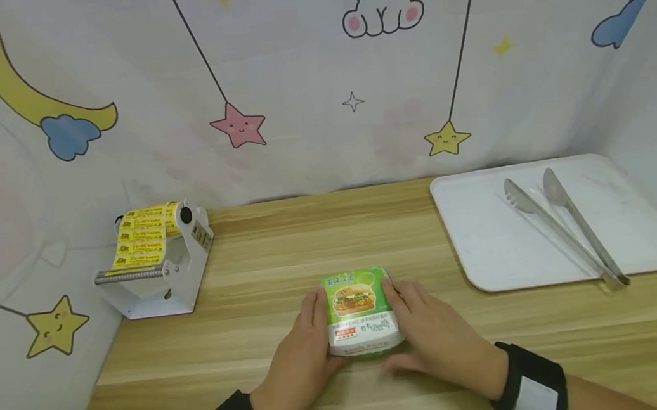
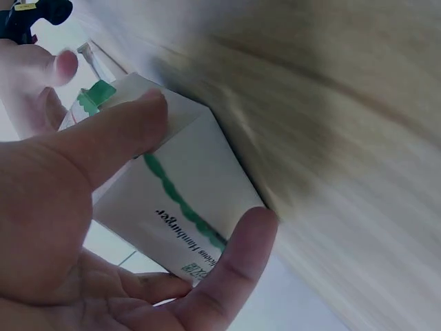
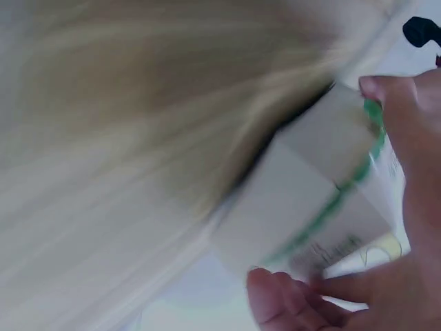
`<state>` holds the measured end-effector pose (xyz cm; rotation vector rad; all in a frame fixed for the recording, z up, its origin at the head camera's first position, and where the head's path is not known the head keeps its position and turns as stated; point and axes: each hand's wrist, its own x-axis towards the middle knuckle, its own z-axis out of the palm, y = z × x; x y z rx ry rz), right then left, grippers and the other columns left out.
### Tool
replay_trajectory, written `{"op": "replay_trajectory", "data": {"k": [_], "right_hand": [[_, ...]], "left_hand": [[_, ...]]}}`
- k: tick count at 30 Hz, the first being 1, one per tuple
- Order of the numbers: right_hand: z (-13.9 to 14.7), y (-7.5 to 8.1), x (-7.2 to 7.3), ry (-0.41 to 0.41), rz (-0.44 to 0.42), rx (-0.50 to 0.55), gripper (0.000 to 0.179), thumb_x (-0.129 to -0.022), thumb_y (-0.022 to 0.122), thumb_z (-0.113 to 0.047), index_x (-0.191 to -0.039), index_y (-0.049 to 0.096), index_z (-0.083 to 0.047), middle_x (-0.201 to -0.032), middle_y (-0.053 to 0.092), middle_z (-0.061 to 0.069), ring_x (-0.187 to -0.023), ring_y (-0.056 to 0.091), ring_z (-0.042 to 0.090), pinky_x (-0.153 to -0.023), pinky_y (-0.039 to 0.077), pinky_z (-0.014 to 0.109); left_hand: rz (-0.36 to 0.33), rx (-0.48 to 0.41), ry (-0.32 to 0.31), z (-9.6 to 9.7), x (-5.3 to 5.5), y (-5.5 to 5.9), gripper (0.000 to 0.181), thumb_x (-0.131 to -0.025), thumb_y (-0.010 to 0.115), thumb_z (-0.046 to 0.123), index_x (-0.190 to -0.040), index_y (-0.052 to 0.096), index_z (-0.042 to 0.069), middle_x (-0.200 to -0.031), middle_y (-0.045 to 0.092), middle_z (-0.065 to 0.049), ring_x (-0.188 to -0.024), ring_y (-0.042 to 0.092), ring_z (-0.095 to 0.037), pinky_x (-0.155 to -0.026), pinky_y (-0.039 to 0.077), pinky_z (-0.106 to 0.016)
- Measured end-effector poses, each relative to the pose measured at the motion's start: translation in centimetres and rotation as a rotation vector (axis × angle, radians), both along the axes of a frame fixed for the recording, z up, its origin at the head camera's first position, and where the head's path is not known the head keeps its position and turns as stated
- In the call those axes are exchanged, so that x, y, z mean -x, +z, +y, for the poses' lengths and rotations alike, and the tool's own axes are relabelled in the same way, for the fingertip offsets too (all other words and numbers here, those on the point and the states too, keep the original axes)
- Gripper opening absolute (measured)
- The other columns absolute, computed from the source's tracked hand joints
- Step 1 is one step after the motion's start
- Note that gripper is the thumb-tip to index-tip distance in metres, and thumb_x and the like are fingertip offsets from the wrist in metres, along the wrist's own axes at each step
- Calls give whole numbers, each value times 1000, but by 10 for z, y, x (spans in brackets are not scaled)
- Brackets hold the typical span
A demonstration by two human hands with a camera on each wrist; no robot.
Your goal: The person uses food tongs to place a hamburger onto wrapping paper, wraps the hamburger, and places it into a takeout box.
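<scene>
A green and white hamburger box (image 1: 361, 314) with a burger picture on its lid sits on the wooden table in the head view, its lid closed. My left hand (image 1: 301, 353) holds it by the left side. In the left wrist view the thumb (image 2: 138, 121) lies against one white wall and a fingertip (image 2: 253, 224) against another. From the right, my right hand (image 1: 437, 331) grips the box too. Its fingers lie along the side wall of the carton (image 3: 303, 193) in the right wrist view, with the thumb at the near corner.
On the left of the table (image 1: 307, 232) stands a white label dispenser (image 1: 186, 266) with a roll of yellow labels (image 1: 142, 237). A white tray (image 1: 480, 245) at the right bears metal tongs (image 1: 565, 233), whose joined end passes over the front rim. A printed cloth (image 1: 306, 54) hangs behind.
</scene>
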<state>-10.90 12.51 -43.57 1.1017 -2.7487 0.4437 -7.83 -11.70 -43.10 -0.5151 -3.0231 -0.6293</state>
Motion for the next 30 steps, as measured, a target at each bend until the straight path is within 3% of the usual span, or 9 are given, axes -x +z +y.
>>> {"op": "replay_trajectory", "data": {"k": [4,6,11,21,30], "right_hand": [[-4,-2,1,25,69,36,110,-68,85,-62,-158,38,-18,-141,48,23,-121,57,37,-87,57,47],[-5,-3,1,40,102,22,101,-72,85,-61,-155,43,-23,-147,46,24,-127,53,42,-86,57,49],[-7,-4,2,70,148,15,88,-80,83,-52,-152,47,-15,-149,47,26,-131,52,45,-81,60,47],[-9,-6,5,79,233,-25,85,-85,80,-50,-149,47,-4,-145,49,32,-129,53,48,-74,61,42],[-10,-6,5,72,213,-48,83,-86,78,-50,-148,48,-4,-146,48,32,-130,52,49,-75,61,43]], "left_hand": [[-25,0,3,1,2,1,111,-70,95,22,-151,28,-14,-145,41,-30,-128,54,-38,-93,55,-42],[-34,-4,-3,2,2,1,110,-71,95,21,-151,28,-13,-145,41,-31,-128,54,-39,-94,55,-43],[-34,-18,-20,2,4,1,111,-71,95,18,-152,26,-14,-145,40,-30,-126,56,-37,-94,55,-41],[-47,-45,-25,2,5,4,115,-69,95,12,-153,21,-13,-145,38,-28,-123,58,-36,-96,54,-42],[-64,-52,-28,2,6,3,117,-68,96,11,-154,19,-13,-145,37,-28,-123,58,-36,-97,53,-42]]}}
